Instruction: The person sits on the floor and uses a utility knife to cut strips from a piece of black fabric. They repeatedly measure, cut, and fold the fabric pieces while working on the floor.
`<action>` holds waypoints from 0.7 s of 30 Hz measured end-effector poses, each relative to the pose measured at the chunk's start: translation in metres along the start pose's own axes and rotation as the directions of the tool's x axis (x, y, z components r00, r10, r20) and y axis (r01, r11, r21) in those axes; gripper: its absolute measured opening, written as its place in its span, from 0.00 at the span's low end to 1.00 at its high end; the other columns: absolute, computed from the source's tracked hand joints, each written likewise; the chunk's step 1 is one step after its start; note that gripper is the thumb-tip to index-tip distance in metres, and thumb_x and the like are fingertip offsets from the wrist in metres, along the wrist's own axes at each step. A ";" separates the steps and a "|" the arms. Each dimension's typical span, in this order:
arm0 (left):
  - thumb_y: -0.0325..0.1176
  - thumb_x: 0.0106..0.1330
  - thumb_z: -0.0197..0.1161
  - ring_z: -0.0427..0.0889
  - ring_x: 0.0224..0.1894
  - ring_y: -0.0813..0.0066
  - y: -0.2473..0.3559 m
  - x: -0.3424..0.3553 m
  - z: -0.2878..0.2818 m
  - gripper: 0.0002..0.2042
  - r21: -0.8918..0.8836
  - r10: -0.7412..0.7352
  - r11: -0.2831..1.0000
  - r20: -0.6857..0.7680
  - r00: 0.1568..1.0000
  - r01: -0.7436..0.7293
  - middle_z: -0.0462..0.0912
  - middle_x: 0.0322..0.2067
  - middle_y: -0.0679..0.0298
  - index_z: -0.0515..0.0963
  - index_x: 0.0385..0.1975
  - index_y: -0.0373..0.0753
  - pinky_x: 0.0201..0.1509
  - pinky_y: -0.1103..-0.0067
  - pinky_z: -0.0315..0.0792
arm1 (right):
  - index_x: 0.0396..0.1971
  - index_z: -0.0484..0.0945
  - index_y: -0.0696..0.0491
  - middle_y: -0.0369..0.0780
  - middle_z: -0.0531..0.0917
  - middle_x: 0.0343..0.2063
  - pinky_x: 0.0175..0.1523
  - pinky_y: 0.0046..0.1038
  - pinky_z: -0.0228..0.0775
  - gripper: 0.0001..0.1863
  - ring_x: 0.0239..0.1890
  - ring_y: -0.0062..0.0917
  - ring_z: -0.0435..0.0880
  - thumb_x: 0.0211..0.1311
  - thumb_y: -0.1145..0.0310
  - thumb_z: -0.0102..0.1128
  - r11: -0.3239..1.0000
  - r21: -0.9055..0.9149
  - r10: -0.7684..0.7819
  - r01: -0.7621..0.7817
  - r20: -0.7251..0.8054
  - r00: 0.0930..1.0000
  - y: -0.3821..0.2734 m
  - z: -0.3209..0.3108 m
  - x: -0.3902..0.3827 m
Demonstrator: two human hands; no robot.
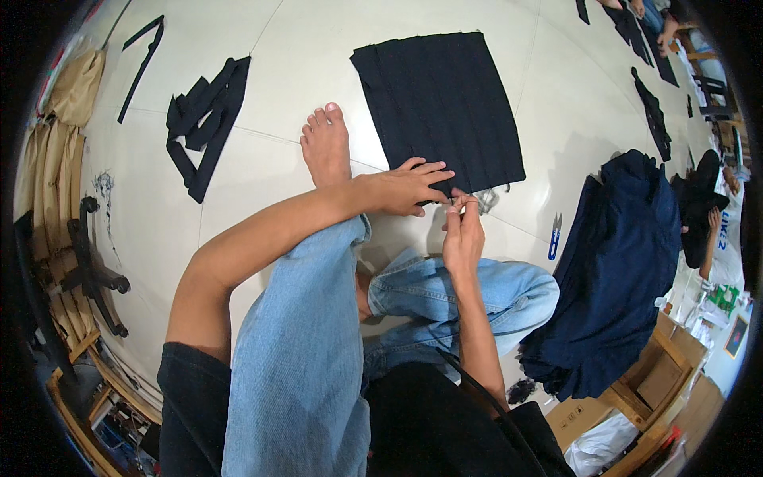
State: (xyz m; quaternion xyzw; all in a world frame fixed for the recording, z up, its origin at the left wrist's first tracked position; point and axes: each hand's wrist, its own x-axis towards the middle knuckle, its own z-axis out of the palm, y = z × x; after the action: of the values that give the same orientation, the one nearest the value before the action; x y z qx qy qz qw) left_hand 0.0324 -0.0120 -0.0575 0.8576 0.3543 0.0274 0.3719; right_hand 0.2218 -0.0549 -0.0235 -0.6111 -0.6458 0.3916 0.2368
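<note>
A square of black cloth [437,103] with parallel seams lies flat on the floor ahead of me. My left hand [401,188] rests on its near edge, fingers stretched out and spread over the fabric. Just to the right, my right hand [463,234] is closed in a pinch at the same edge, close to the left fingertips. What sits between its fingertips is too small to make out. Blue-handled thread snips [554,238] lie on the floor to the right, apart from both hands.
At right is a heap of dark navy cloth [616,270]. Black fabric strips [208,119] lie at left. Thread scraps [105,195] and a chair base [91,266] stand near the left rim. Another person's hand [714,221] holds black cloth at far right. My bare foot [326,147] is beside the cloth.
</note>
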 end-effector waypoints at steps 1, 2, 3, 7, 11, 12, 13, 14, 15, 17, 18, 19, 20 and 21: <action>0.34 0.60 0.69 0.45 0.77 0.56 0.000 0.000 -0.002 0.29 -0.003 -0.007 1.000 0.012 1.000 0.007 0.50 0.74 0.57 0.71 0.63 0.52 0.76 0.52 0.45 | 0.42 0.70 0.57 0.53 0.81 0.42 0.39 0.44 0.70 0.09 0.32 0.44 0.82 0.69 0.69 0.47 0.985 -0.170 0.021 -0.014 0.038 0.999 -0.004 -0.006 -0.003; 0.34 0.60 0.69 0.45 0.77 0.56 0.001 -0.001 -0.003 0.29 -0.005 -0.015 1.000 0.024 1.000 0.015 0.50 0.74 0.57 0.70 0.64 0.52 0.76 0.52 0.45 | 0.43 0.71 0.57 0.54 0.83 0.36 0.40 0.47 0.69 0.09 0.34 0.49 0.82 0.68 0.68 0.47 0.942 -0.335 0.047 -0.020 0.072 0.996 -0.006 -0.010 -0.006; 0.32 0.61 0.67 0.45 0.77 0.56 0.003 -0.002 -0.008 0.32 -0.015 -0.027 1.000 0.038 0.999 0.028 0.50 0.74 0.57 0.66 0.67 0.54 0.76 0.51 0.45 | 0.42 0.71 0.57 0.54 0.82 0.32 0.40 0.48 0.69 0.09 0.33 0.51 0.82 0.68 0.68 0.48 0.940 -0.340 0.031 -0.008 0.060 0.998 -0.004 -0.009 -0.007; 0.32 0.58 0.69 0.43 0.77 0.53 -0.008 -0.001 -0.005 0.37 -0.106 -0.018 0.994 -0.062 0.998 0.011 0.49 0.75 0.56 0.62 0.70 0.58 0.76 0.50 0.44 | 0.43 0.72 0.56 0.55 0.82 0.25 0.37 0.50 0.69 0.09 0.31 0.54 0.82 0.69 0.68 0.48 0.951 -0.308 0.034 -0.024 0.025 0.999 -0.001 -0.003 -0.010; 0.35 0.55 0.69 0.39 0.77 0.50 -0.017 -0.008 -0.018 0.40 0.035 -0.072 0.996 -0.174 0.982 0.079 0.46 0.75 0.55 0.61 0.71 0.61 0.77 0.50 0.39 | 0.46 0.76 0.53 0.54 0.83 0.24 0.35 0.48 0.71 0.11 0.28 0.52 0.83 0.70 0.67 0.50 0.944 -0.330 0.020 0.006 0.076 0.997 -0.001 -0.002 -0.008; 0.36 0.54 0.69 0.38 0.77 0.49 -0.021 -0.010 -0.019 0.40 0.090 -0.105 0.988 -0.203 0.974 0.125 0.45 0.75 0.55 0.61 0.71 0.61 0.77 0.49 0.38 | 0.47 0.78 0.52 0.53 0.82 0.23 0.34 0.46 0.72 0.11 0.26 0.50 0.82 0.69 0.68 0.51 0.942 -0.333 -0.018 0.041 0.073 0.997 0.001 -0.002 -0.009; 0.40 0.54 0.66 0.34 0.78 0.50 -0.025 -0.012 -0.018 0.40 0.097 -0.160 0.978 -0.223 0.962 0.185 0.42 0.76 0.58 0.60 0.71 0.66 0.77 0.48 0.34 | 0.47 0.79 0.51 0.52 0.82 0.22 0.33 0.45 0.72 0.12 0.25 0.48 0.82 0.69 0.68 0.52 0.939 -0.335 -0.056 0.076 0.070 0.996 0.004 -0.002 -0.012; 0.40 0.54 0.65 0.34 0.78 0.50 -0.027 -0.012 -0.017 0.40 0.101 -0.191 0.971 -0.207 0.960 0.215 0.41 0.77 0.59 0.60 0.71 0.68 0.77 0.47 0.33 | 0.48 0.81 0.50 0.50 0.82 0.21 0.33 0.43 0.72 0.12 0.23 0.46 0.82 0.69 0.69 0.52 0.935 -0.338 -0.093 0.110 0.066 0.993 0.005 -0.003 -0.015; 0.41 0.55 0.65 0.33 0.78 0.50 -0.029 -0.012 -0.016 0.40 0.105 -0.223 0.964 -0.189 0.956 0.245 0.40 0.77 0.60 0.59 0.71 0.69 0.76 0.47 0.33 | 0.47 0.81 0.50 0.51 0.83 0.23 0.33 0.44 0.73 0.12 0.24 0.46 0.83 0.68 0.69 0.52 0.929 -0.358 -0.061 0.094 0.101 0.993 0.004 -0.005 -0.017; 0.42 0.55 0.64 0.31 0.78 0.52 -0.032 -0.012 -0.014 0.39 0.099 -0.250 0.957 -0.187 0.950 0.271 0.38 0.77 0.65 0.59 0.70 0.74 0.76 0.45 0.31 | 0.46 0.82 0.48 0.52 0.85 0.28 0.35 0.45 0.74 0.12 0.27 0.47 0.84 0.68 0.70 0.52 0.915 -0.399 0.006 0.061 0.166 0.986 0.000 -0.014 -0.023; 0.42 0.55 0.64 0.31 0.78 0.52 -0.031 -0.012 -0.014 0.39 0.100 -0.253 0.956 -0.181 0.950 0.274 0.38 0.77 0.65 0.59 0.70 0.74 0.76 0.45 0.31 | 0.46 0.81 0.48 0.52 0.84 0.27 0.35 0.44 0.74 0.12 0.27 0.46 0.84 0.67 0.71 0.52 0.912 -0.400 -0.022 0.087 0.164 0.986 0.001 -0.018 -0.030; 0.42 0.55 0.64 0.31 0.78 0.53 -0.031 -0.012 -0.015 0.39 0.102 -0.259 0.955 -0.175 0.950 0.279 0.38 0.77 0.65 0.59 0.70 0.74 0.76 0.45 0.30 | 0.47 0.81 0.48 0.51 0.84 0.26 0.34 0.44 0.74 0.13 0.26 0.46 0.84 0.66 0.71 0.52 0.910 -0.400 -0.051 0.114 0.164 0.985 0.003 -0.022 -0.037; 0.42 0.55 0.64 0.31 0.78 0.53 -0.031 -0.012 -0.016 0.39 0.105 -0.263 0.953 -0.169 0.950 0.283 0.38 0.77 0.66 0.58 0.70 0.74 0.76 0.45 0.30 | 0.48 0.81 0.47 0.51 0.84 0.25 0.34 0.44 0.74 0.13 0.26 0.45 0.84 0.66 0.72 0.52 0.906 -0.399 -0.081 0.141 0.164 0.983 0.005 -0.028 -0.046; 0.42 0.55 0.65 0.31 0.78 0.53 -0.029 -0.012 -0.018 0.39 0.102 -0.278 0.950 -0.156 0.948 0.295 0.38 0.77 0.66 0.58 0.70 0.74 0.76 0.45 0.30 | 0.48 0.81 0.47 0.50 0.83 0.24 0.34 0.43 0.74 0.14 0.25 0.44 0.83 0.64 0.72 0.53 0.890 -0.422 -0.105 0.174 0.182 0.978 0.005 -0.036 -0.055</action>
State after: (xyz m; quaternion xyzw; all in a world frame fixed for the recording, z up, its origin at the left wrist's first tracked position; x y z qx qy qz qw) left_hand 0.0004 0.0054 -0.0610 0.8144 0.5013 0.0109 0.2921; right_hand 0.2606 -0.1011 0.0029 -0.5683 -0.7757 0.2652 0.0711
